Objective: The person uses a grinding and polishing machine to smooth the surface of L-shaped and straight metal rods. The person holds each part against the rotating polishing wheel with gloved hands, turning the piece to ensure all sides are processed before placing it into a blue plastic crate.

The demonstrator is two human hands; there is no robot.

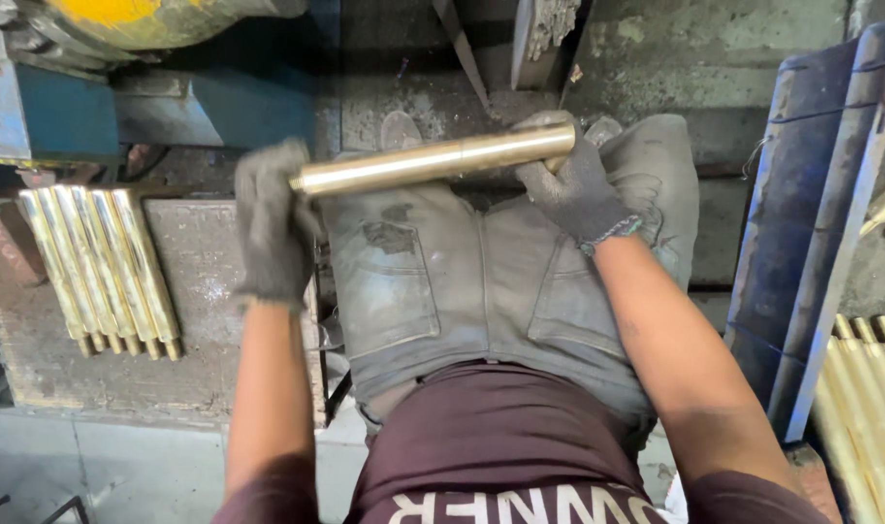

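Two gloved hands (268, 218) (570, 184) grip brass rod (433, 162).

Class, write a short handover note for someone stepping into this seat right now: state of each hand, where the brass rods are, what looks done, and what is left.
Left hand: gloved, closed on the left end of the brass rod.
Right hand: gloved, gripping the rod's right end.
The rod is held level across the knees, above the grey shorts.
Done, by the look of it: a row of rods lies side by side on the block at the left.
Left: more rods are piled at the right; whether these are finished cannot be told.
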